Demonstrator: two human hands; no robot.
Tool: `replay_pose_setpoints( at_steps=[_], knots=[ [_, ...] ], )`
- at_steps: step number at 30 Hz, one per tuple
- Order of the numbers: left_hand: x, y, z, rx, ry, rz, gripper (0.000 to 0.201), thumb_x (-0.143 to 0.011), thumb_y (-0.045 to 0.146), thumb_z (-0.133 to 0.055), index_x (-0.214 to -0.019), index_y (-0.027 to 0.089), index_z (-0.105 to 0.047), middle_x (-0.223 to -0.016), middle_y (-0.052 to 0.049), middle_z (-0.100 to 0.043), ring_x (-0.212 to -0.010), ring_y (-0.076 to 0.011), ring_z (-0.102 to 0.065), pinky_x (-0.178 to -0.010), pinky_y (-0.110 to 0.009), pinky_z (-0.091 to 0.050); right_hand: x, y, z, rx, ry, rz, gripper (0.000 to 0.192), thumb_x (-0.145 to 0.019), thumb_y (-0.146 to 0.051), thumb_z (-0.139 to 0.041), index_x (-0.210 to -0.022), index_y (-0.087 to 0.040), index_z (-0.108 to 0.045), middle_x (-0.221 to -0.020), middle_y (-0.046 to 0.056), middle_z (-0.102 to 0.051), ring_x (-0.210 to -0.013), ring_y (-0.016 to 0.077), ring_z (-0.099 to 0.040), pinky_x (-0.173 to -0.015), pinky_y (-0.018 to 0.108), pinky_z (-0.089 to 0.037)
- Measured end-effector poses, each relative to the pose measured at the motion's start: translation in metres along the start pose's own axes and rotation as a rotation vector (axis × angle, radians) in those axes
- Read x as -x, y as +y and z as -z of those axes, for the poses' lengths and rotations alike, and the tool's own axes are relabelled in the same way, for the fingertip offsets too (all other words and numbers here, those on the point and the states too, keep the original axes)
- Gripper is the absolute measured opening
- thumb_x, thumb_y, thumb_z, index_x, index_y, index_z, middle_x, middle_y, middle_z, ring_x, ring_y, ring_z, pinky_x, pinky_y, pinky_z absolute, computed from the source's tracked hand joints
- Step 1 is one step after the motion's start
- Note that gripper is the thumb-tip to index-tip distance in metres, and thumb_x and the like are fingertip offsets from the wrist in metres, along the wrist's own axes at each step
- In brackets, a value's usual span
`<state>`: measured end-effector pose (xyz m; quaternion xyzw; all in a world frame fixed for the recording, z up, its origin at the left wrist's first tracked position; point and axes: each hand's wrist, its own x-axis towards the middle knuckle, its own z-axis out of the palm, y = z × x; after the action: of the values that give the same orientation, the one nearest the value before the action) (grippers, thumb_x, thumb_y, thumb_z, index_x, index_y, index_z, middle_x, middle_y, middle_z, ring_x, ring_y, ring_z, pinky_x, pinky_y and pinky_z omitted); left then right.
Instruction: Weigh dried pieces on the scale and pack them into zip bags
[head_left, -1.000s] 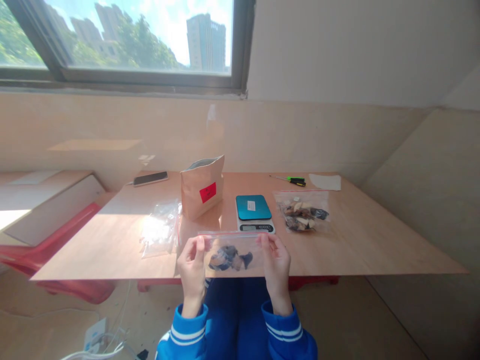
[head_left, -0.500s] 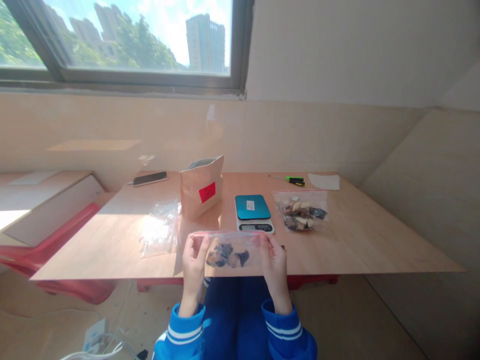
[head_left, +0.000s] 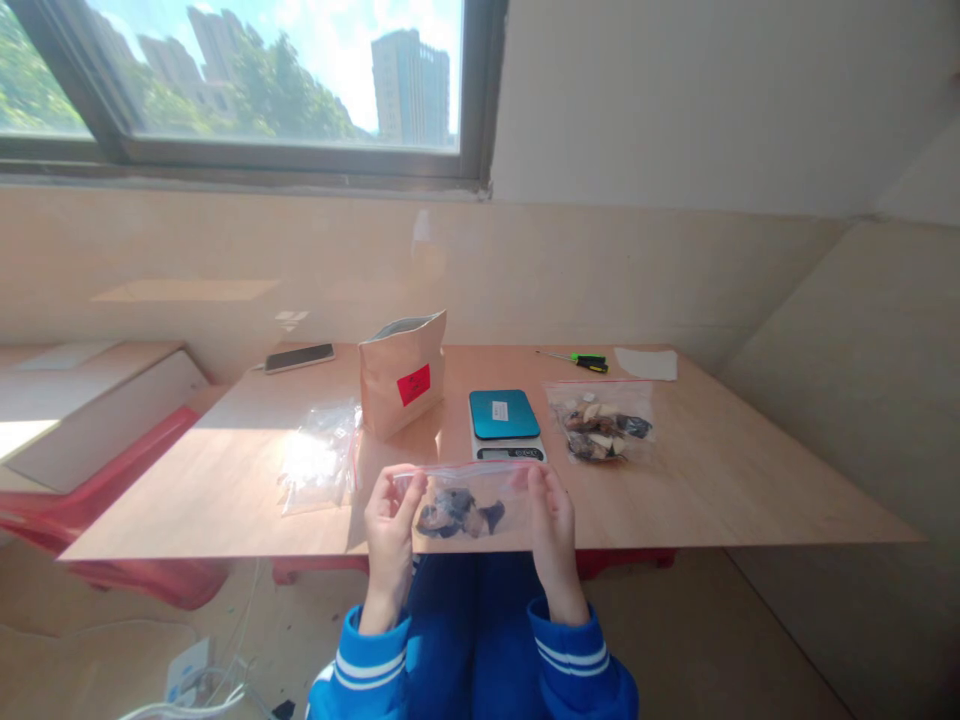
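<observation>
A clear zip bag [head_left: 502,490] with a red seal line is stretched between my two hands at the table's front edge. Dark and brown dried pieces [head_left: 455,512] lie at its bottom. My left hand [head_left: 391,520] pinches the bag's top left corner, thumb in front. At the top right corner, my right hand [head_left: 553,520] is closed on the same bag. Just beyond it sits a digital scale [head_left: 505,415] with a blue top, its lower edge partly covered by the bag. Nothing rests on the scale's plate but a small white label.
A kraft pouch [head_left: 401,375] with a red label stands open at the back left. Clear empty bags [head_left: 321,455] lie left of it, a phone [head_left: 300,357] behind. To the right are a filled zip bag [head_left: 602,420], screwdrivers [head_left: 589,361] and white paper [head_left: 646,363].
My right hand has shifted slightly right, and the bag with its pieces has moved a little the same way. My left hand stays almost in place.
</observation>
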<state>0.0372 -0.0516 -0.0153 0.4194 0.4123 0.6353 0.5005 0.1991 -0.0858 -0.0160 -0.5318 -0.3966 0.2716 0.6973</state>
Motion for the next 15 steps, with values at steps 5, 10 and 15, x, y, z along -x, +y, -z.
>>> replay_pose_setpoints(
  at_steps=[5,10,15],
  knots=[
    [0.0014,0.0017,0.0003,0.043,0.025,0.035,0.027,-0.076,0.041,-0.071,-0.084,0.019,-0.06,-0.067,0.006,-0.054,-0.06,-0.0077,-0.049,-0.054,-0.017,-0.041,-0.0018,0.0066,0.0004,-0.133,-0.162,-0.137,0.035,-0.08,-0.047,-0.067,-0.1,-0.019,-0.064,-0.09,0.005,-0.071,-0.084,0.0189,-0.064,-0.076,0.031,-0.052],
    [0.0034,0.0062,-0.0001,0.031,0.057,0.022,0.026,-0.074,0.04,-0.073,-0.083,0.018,-0.061,-0.069,0.004,-0.058,-0.062,-0.0092,-0.054,-0.058,-0.019,-0.045,-0.0007,0.0102,-0.0014,-0.122,-0.139,-0.152,0.029,-0.079,-0.046,-0.068,-0.088,-0.018,-0.069,-0.081,0.005,-0.071,-0.08,0.0188,-0.065,-0.078,0.033,-0.052],
    [0.002,0.0064,0.0018,0.014,0.07,-0.022,0.024,-0.075,0.038,-0.073,-0.081,0.017,-0.061,-0.071,0.003,-0.06,-0.067,-0.0104,-0.056,-0.063,-0.02,-0.046,0.0001,0.0068,-0.0023,-0.109,-0.108,-0.109,0.027,-0.077,-0.045,-0.069,-0.079,-0.018,-0.069,-0.077,0.005,-0.071,-0.081,0.0208,-0.066,-0.079,0.036,-0.053]
  ],
)
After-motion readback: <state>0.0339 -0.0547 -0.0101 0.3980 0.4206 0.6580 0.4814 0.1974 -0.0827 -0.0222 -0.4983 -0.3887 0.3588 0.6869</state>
